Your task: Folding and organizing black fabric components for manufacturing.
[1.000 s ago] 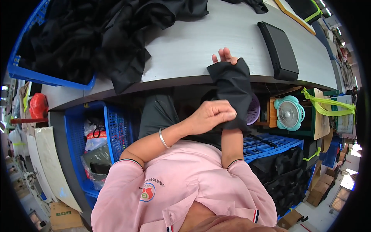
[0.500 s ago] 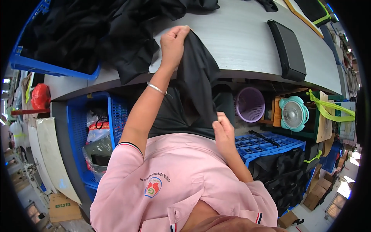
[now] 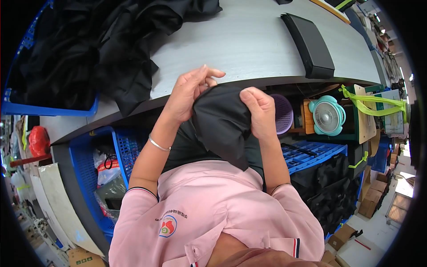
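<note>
A piece of black cloth (image 3: 222, 120) is bunched over my lap, just off the table's near edge, with its lower corner hanging toward my waist. My right hand (image 3: 261, 113) pinches its upper right edge between thumb and fingers. At the cloth's upper left side is my left hand (image 3: 189, 94), its fingers loosely apart and the forefinger stretched out to the right. The cloth rests against this hand and hides part of the palm. More black cloth (image 3: 120, 66) lies heaped at the far left, spilling from a blue basket (image 3: 53, 109) onto the grey table (image 3: 235, 44).
A stack of flat black pieces (image 3: 311, 44) lies on the table at the right. Below the edge are a purple basket (image 3: 283, 113), a turquoise fan (image 3: 328, 114) and a blue crate (image 3: 311, 155) with black cloth beside it. Another blue crate (image 3: 86, 164) with bags stands left.
My left hand has come down from over the table toward me and loosened its fingers. My right hand has risen with the cloth, which was stretched between them and is now bunched.
</note>
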`<action>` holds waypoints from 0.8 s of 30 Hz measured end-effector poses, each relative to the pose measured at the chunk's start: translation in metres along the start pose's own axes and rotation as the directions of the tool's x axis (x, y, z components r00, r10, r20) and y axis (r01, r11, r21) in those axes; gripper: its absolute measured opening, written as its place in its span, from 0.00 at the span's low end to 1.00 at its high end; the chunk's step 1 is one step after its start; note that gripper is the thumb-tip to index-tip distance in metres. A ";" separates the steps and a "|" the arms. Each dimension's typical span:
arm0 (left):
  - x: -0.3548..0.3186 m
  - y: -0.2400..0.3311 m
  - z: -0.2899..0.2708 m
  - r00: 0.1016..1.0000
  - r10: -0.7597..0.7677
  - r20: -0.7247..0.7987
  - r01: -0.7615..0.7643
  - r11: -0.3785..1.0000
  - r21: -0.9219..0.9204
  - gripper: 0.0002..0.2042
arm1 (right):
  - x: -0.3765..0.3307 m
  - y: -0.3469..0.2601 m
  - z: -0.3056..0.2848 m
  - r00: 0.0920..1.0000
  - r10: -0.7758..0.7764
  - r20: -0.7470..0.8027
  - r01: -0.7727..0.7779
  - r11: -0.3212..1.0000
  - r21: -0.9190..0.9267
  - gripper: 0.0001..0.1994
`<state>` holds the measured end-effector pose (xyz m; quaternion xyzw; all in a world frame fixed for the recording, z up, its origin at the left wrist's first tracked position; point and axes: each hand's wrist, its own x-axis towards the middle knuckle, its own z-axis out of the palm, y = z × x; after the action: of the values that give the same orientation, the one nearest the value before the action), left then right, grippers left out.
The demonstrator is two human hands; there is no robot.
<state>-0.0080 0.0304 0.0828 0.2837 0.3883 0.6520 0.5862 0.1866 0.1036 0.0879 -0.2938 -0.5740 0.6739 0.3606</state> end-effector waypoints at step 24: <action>0.000 -0.190 -0.056 0.913 -0.008 0.409 0.221 0.851 -0.476 0.19 | -0.023 0.059 -0.013 0.980 -0.027 -0.195 -0.023 0.969 -0.247 0.14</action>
<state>0.0485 0.0229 -0.1066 0.2176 0.0920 0.6243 0.7446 0.2016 0.0876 0.0274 -0.4012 -0.6156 0.5640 0.3767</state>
